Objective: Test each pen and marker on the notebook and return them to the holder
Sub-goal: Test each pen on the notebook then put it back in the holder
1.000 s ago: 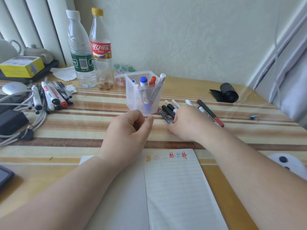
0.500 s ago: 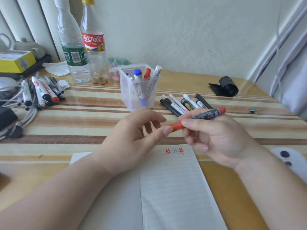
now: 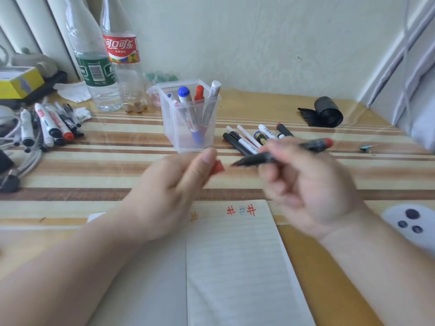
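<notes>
In the head view, a red cap is pinched between the thumb and fingers of the left hand, and it is seen apart from the marker, whose dark barrel is gripped in the curled fingers of the right hand. Both hands are blurred and are held above the counter, between the holder and the open notebook. The marker's bared tip is pointed towards the left hand; its red end is turned away to the right.

The marker is thus judged to be uncapped and ready for testing. A free place on the page is offered beside the hash marks already drawn along its top. The test stroke, the recapping and the return to the holder are not yet done, and a row of loose pens just right of the holder is left to be dealt with.

Half a second earlier the cap was seated on the marker, with the left fingertips laid on it; it has since been pulled off. A second earlier the right hand was lowered among the loose pens and the left hand was closed and held nothing.
</notes>
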The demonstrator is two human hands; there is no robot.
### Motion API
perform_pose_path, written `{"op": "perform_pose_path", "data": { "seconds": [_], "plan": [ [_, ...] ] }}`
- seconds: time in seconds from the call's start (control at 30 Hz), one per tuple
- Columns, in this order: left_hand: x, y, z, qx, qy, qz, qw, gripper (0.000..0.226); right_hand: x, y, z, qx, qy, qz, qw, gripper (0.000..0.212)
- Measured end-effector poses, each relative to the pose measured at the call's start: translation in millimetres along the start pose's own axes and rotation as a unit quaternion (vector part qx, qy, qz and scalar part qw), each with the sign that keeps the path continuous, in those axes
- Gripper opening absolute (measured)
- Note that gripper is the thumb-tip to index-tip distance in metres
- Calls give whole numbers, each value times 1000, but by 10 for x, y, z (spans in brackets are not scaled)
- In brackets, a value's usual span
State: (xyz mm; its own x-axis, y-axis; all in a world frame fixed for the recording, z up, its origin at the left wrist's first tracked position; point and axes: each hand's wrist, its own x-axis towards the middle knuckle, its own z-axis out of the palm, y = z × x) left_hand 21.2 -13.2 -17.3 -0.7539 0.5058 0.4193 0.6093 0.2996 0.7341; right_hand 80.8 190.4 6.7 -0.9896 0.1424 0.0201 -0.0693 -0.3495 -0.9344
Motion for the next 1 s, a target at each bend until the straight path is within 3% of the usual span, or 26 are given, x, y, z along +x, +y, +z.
{"op": "perform_pose_path", "data": {
  "seconds": [0.17, 0.43, 0.53, 0.7, 1.0],
  "plan": [
    [8, -91, -58, -28, 81, -36, 996, 47, 107, -187, -280, 55, 84, -26, 995, 13],
    [15, -131, 86, -25, 68, -37, 997, 19, 34, -46, -274, 38, -18, 14, 999, 23],
    [12, -152, 125, -55, 35, -31, 997, 14, 50, -28, -328, -12, -47, 21, 999, 16],
    [10, -96, 143, -211, -9, -63, 975, 19, 90, -37, -475, -268, -7, 4, 963, 2],
    [10, -107, 163, -205, -63, -76, 974, 26, 61, 8, -489, -333, -81, 46, 938, 6]
  ]
}}
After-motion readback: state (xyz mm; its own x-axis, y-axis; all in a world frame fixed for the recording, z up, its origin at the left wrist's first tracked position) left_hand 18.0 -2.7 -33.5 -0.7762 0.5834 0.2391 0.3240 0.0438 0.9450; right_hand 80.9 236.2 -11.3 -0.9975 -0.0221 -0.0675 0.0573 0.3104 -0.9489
